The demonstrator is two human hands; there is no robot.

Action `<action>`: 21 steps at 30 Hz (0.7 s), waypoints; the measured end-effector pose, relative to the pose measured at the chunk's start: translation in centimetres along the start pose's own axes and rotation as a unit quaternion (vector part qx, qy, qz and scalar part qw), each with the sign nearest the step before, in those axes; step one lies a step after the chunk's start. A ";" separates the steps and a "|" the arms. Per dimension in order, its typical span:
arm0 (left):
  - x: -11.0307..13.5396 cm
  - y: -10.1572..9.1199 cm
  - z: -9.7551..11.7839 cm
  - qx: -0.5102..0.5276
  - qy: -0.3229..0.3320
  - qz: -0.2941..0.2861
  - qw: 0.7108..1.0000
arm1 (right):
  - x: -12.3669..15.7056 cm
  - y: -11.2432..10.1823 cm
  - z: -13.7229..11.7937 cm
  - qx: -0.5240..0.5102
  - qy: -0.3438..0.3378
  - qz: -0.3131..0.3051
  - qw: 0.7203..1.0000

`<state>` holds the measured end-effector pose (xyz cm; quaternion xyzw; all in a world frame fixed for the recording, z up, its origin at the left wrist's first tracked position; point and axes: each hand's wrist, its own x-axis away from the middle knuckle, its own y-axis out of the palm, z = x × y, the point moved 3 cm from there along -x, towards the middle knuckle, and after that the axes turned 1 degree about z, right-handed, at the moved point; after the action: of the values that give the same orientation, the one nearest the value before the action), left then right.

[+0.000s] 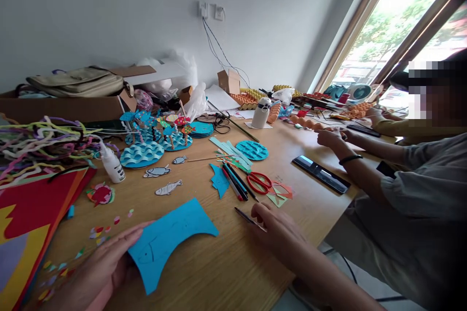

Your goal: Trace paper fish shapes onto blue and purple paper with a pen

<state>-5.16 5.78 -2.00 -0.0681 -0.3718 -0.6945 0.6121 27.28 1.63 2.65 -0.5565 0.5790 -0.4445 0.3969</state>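
The piece of blue paper (182, 231) is held up at a slant over the near part of the worktop (207, 277), between the person's two hands. It is plain bright blue, with a nearly straight upper edge, a deep concave curve cut along the lower side and pointed corners. Near its left end, dark lines draw a fish's head with a round eye; fainter marks farther right are too thin to make out.

The left hand (109, 260) grips the paper's left end; the fingers behind the sheet are hidden, and the wrist runs off the bottom edge. The right hand (277, 228), well apart from the paper, pinches a dark pen (245, 215), partly covered by the fingers.

Beyond lie a bundle of markers (236, 182), red-handled scissors (268, 180) and three grey paper fish (168, 188). At right, a co-worker (419, 170) is cut off by the frame.
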 end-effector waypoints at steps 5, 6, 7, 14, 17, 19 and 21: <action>-0.1 0.1 0.8 0.060 0.030 0.065 0.996 | -0.3 -0.7 0.8 0.001 0.010 0.006 1.000; 0.1 0.8 0.9 0.058 0.038 0.068 0.995 | -0.7 -1.0 0.5 0.003 0.000 0.022 1.000; 0.4 1.6 1.0 0.053 0.043 0.069 0.995 | -1.3 -1.3 0.0 0.010 -0.014 0.034 0.999; 0.5 5.2 0.8 -0.007 0.058 0.018 0.998 | -5.5 -1.8 -2.8 0.105 -0.065 0.021 0.992; -0.3 5.5 0.7 -0.010 0.066 0.005 0.998 | -6.5 -1.5 -2.2 0.124 -0.042 0.009 0.991; -0.8 6.1 0.7 -0.016 0.072 -0.009 0.997 | -7.0 -1.2 -1.6 0.122 -0.035 0.014 0.992; -1.1 7.0 0.9 -0.029 0.077 -0.021 0.996 | -7.4 -1.1 -1.2 0.113 -0.039 0.026 0.992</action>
<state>1.11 7.38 1.11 -0.0243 -0.3043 -0.7209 0.6221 26.95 9.10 3.78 -0.5096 0.5233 -0.4745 0.4912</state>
